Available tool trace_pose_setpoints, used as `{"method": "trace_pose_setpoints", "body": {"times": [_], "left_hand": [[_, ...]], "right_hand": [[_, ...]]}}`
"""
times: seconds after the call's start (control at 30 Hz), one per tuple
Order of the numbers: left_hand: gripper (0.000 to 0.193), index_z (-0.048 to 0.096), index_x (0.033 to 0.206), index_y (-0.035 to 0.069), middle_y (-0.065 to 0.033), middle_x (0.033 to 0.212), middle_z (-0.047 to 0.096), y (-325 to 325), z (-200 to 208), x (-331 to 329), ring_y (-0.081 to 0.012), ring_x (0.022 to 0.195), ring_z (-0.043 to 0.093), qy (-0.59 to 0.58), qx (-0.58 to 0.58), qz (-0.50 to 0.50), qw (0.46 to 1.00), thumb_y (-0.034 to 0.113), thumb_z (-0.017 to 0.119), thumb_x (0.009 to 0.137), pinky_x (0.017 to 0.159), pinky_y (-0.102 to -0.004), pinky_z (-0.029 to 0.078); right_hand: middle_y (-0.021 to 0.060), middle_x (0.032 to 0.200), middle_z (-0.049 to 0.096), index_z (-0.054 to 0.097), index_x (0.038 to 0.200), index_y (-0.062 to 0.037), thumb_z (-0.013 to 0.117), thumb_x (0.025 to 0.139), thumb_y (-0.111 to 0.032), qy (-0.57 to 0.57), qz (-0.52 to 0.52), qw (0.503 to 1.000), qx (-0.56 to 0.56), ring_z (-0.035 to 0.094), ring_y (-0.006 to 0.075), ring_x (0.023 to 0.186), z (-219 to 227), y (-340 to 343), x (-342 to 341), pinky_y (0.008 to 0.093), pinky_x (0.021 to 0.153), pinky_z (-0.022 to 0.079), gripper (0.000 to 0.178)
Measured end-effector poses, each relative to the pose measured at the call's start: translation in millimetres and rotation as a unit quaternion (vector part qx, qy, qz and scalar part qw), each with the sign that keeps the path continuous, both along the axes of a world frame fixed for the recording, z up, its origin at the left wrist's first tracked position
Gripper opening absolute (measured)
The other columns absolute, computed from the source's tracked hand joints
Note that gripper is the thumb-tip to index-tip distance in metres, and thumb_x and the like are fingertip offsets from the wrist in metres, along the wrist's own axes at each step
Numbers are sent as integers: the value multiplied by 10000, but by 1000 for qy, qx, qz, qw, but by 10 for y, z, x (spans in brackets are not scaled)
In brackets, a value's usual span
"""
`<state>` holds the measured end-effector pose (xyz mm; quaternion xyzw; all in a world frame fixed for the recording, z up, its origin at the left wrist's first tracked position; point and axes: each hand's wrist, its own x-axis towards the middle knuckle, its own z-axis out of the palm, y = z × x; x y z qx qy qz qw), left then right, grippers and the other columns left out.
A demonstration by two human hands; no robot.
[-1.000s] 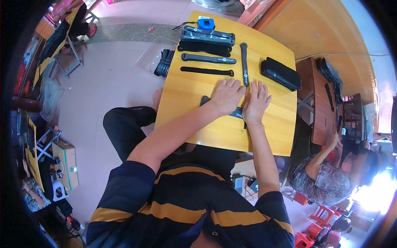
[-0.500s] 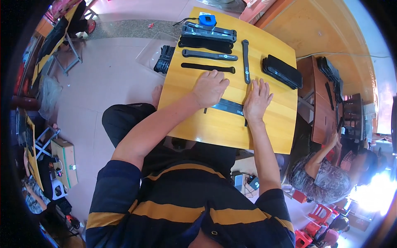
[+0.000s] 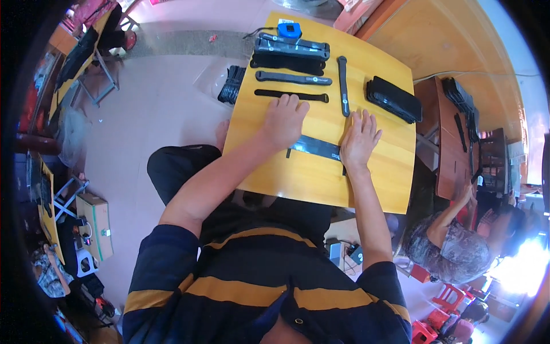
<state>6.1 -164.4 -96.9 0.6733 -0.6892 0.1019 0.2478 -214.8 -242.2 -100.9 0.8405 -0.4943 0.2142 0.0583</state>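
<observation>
Band (image 3: 318,147), wide, dark and glossy, lies flat on the yellow table (image 3: 378,183) between both hands, its right end under or against the right hand (image 3: 358,139), which is spread nearly flat, fingers extended, gripping nothing visible. Left hand (image 3: 285,122) is loosely curled at the band's left end, can't tell if it has hold of anything, fingertips right by a thin black strap (image 3: 264,93); upright grey strap (image 3: 344,86) sits just beyond the right fingertips, black stack (image 3: 393,99) off to the right.
</observation>
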Motion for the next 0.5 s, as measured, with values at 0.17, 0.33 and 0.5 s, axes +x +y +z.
{"method": "trace_pose_setpoints", "body": {"times": [0.17, 0.33, 0.5], "left_hand": [[150, 596, 958, 111, -73, 920, 556, 39, 31, -54, -267, 929, 549, -16, -38, -27, 999, 170, 601, 820, 751, -415, 406], [158, 603, 969, 111, -65, 920, 560, 24, 47, -59, -253, 932, 552, -58, -29, -38, 997, 183, 591, 828, 757, -411, 413], [169, 601, 991, 114, -72, 944, 567, 10, 12, -60, -264, 954, 558, -48, -21, -33, 998, 181, 586, 836, 763, -411, 427]], "right_hand": [[160, 1510, 440, 554, 1369, -118, 537, 951, -108, 7, 6, 1000, 1, 331, 402, 1461, -3, 26, -33, 692, 1168, 182, 418], [154, 1517, 437, 527, 1407, -128, 586, 883, -64, 62, 25, 997, -31, 334, 380, 1469, 95, 48, 63, 674, 1170, 201, 531], [171, 1487, 470, 532, 1392, -116, 580, 922, -163, 16, 29, 999, -41, 362, 396, 1452, 244, 254, 501, 694, 1157, 213, 475]]}}
